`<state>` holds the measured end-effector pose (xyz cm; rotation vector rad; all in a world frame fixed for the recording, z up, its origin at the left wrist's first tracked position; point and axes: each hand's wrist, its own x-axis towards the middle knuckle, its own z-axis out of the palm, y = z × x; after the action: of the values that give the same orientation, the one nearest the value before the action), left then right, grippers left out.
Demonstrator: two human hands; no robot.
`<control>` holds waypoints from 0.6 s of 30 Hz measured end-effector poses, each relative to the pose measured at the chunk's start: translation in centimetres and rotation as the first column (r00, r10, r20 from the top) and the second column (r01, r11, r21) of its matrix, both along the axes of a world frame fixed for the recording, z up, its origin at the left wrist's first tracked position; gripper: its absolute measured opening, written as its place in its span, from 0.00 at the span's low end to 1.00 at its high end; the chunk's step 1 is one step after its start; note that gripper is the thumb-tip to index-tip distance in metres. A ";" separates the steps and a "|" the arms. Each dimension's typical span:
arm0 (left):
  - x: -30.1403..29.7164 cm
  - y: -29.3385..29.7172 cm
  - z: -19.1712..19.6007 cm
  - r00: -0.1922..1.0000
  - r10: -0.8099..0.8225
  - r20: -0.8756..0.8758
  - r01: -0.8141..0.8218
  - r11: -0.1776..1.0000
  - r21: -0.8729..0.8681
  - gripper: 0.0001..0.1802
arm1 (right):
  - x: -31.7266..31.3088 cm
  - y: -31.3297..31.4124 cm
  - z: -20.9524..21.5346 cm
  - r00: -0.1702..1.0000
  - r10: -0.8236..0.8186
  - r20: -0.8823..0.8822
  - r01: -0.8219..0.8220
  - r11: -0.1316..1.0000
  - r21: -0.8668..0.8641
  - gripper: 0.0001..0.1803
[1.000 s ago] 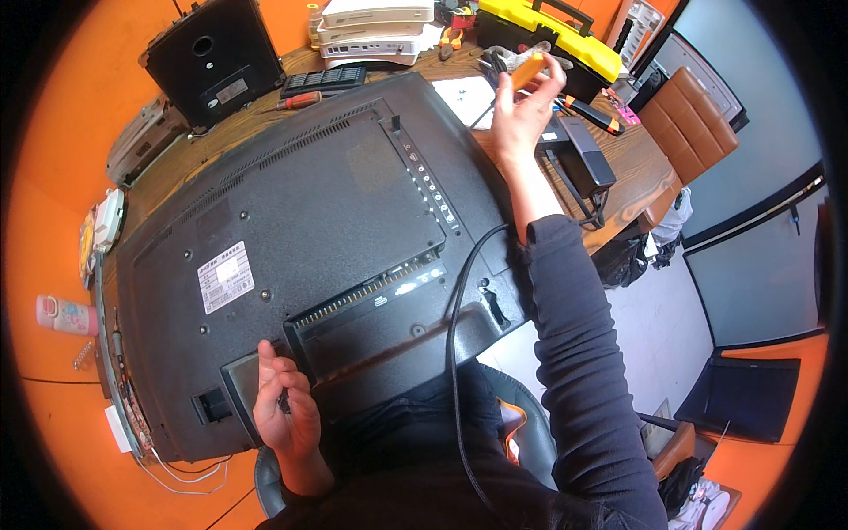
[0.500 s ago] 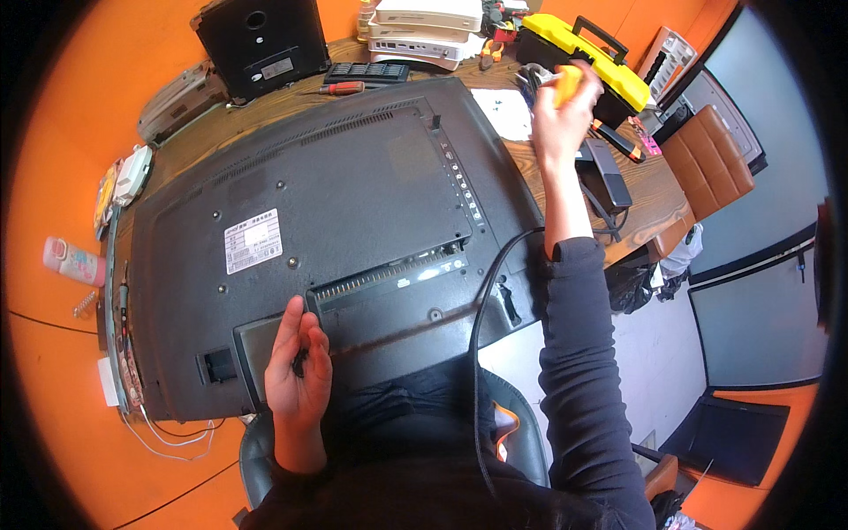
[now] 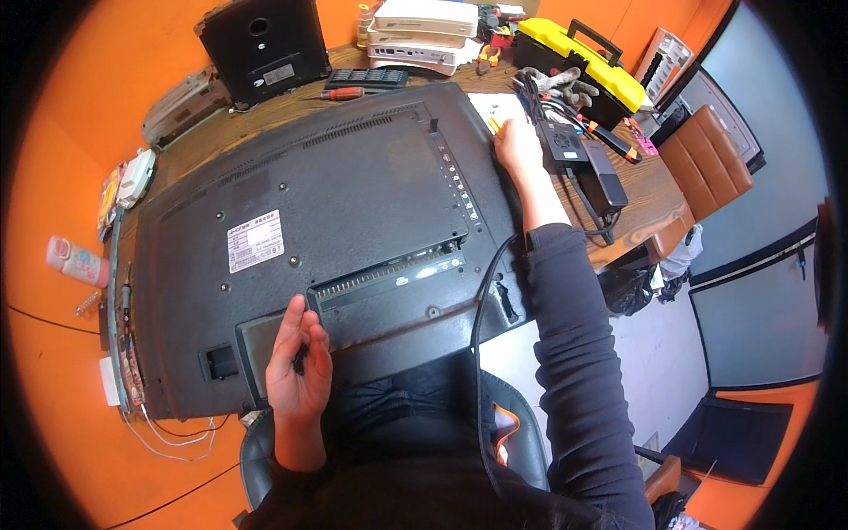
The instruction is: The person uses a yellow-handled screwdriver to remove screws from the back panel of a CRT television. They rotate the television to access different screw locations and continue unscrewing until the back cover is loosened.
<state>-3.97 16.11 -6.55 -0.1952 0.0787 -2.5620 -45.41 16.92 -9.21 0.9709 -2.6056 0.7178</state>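
Note:
A large black flat-screen television (image 3: pixel 353 203) lies face down on the wooden table, its back panel up, with a white label, screws and a row of sockets showing. My left hand (image 3: pixel 300 380) is cupped over its near edge, fingers stretched upward, small dark pieces (image 3: pixel 301 359) resting in it; their kind is too small to tell. Beyond the television's far right corner, my right hand (image 3: pixel 518 148) is closed on a yellow object (image 3: pixel 495 126) above a white sheet (image 3: pixel 497 108). Fingers cover most of that object.
Right of the sheet lie black power adapters (image 3: pixel 604 174) with cables, gloves (image 3: pixel 565 86) and a yellow-and-black toolbox (image 3: pixel 587 66). A red screwdriver (image 3: pixel 343 93), white boxes (image 3: pixel 424 40) and a black panel (image 3: pixel 265 49) stand along the back. One black cable (image 3: pixel 478 353) hangs over the near edge.
My right hand has come down and left from in front of the toolbox to the white sheet, still with the yellow object. The left hand stays put.

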 end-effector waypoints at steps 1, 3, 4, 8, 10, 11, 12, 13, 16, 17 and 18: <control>0.0 0.0 0.0 1.000 0.005 0.004 -0.005 1.000 -0.002 0.22 | -0.1 -0.1 -0.3 1.000 0.010 -0.006 -0.010 1.000 -0.005 0.09; 0.0 0.0 -0.1 1.000 0.004 -0.004 -0.004 1.000 -0.002 0.22 | -0.4 -0.2 -0.7 0.997 0.034 -0.067 -0.037 0.999 -0.037 0.07; 0.0 0.0 -0.1 1.000 -0.003 -0.017 0.003 1.000 -0.001 0.22 | -0.6 -0.2 -0.8 0.994 0.075 -0.080 -0.078 0.997 -0.026 0.06; 0.0 0.0 0.0 0.999 -0.020 -0.048 0.020 1.000 -0.004 0.22 | -0.9 0.0 -0.5 0.974 0.202 -0.104 -0.198 0.979 0.047 0.05; 0.0 0.0 0.0 0.998 -0.027 -0.051 0.027 1.000 0.008 0.22 | -0.6 0.0 -0.1 0.966 0.214 -0.145 -0.206 0.976 0.064 0.07; 0.0 0.0 0.0 0.998 -0.029 -0.057 0.030 0.999 0.012 0.23 | -0.4 -0.1 0.0 0.961 0.202 -0.187 -0.195 0.979 0.053 0.08; 0.0 0.0 0.0 0.998 -0.028 -0.055 0.029 1.000 0.006 0.23 | -0.1 -0.2 0.1 0.956 0.185 -0.227 -0.179 0.983 0.043 0.09; 0.1 0.0 0.0 0.998 -0.027 -0.054 0.028 1.000 0.001 0.23 | 0.1 -0.4 0.1 0.951 0.171 -0.256 -0.169 0.985 0.029 0.09; 0.1 0.0 -0.2 0.998 -0.022 -0.051 0.022 1.000 -0.010 0.23 | 0.4 -0.7 -0.1 0.953 0.131 -0.273 -0.130 0.991 0.020 0.09; 0.1 0.0 -0.3 0.998 -0.020 -0.052 0.020 1.000 -0.012 0.23 | 0.4 -0.8 -0.1 0.963 0.128 -0.238 -0.122 0.992 0.038 0.08; 0.1 -0.1 -0.3 0.999 -0.020 -0.045 0.019 1.000 -0.021 0.23 | 0.3 -0.8 -0.1 0.969 0.122 -0.215 -0.115 0.992 0.043 0.08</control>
<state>-3.86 16.04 -6.88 -0.2615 0.0713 -2.5794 -45.14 16.10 -9.30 1.1534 -2.3914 0.5652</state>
